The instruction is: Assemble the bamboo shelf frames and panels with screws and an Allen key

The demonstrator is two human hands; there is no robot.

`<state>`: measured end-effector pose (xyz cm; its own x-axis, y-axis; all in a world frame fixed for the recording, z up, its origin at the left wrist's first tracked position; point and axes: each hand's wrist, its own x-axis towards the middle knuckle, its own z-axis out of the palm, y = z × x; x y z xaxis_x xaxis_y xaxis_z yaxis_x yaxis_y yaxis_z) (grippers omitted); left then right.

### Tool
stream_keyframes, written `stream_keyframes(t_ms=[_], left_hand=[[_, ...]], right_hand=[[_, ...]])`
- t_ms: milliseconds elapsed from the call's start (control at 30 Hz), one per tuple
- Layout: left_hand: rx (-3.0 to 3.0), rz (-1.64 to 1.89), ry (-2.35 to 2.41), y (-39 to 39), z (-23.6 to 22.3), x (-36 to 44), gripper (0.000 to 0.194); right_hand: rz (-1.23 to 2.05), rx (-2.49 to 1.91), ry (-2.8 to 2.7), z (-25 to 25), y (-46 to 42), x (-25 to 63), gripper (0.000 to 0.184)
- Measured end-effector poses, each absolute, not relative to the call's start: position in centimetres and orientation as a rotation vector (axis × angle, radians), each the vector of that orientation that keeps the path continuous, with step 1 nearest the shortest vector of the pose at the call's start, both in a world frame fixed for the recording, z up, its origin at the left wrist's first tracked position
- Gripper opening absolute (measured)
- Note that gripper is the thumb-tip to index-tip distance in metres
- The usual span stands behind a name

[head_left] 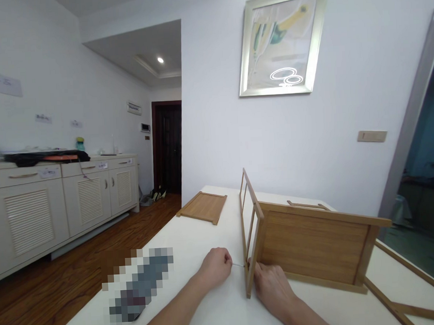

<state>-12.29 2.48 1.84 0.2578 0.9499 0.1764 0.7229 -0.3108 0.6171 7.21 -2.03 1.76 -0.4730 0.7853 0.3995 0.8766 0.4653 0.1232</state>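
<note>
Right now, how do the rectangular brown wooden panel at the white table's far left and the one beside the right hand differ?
The far-left brown wooden panel lies flat on the white table; the standing brown wooden panel is up on edge.
The standing panel meets an open-barred wooden frame, whereas the flat panel lies apart from it.
The right hand is beside the standing panel; no hand touches the flat panel.
Both are brown wood.

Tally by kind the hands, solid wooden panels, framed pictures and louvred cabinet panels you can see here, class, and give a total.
Hands: 2 (left hand, right hand)
Solid wooden panels: 2 (flat panel, panel standing on edge)
Framed picture: 1
Louvred cabinet panels: 3
Total: 8
</note>
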Motion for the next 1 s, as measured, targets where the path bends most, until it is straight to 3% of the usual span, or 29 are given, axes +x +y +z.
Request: stream_keyframes(t_ms=[1000], left_hand=[[2.205,0.727,1.318,1.6,2.9,-12.8,0.029]], right_hand=[[-0.385,-1.497,-2.422,1.7,-2.0,7.1,0.036]])
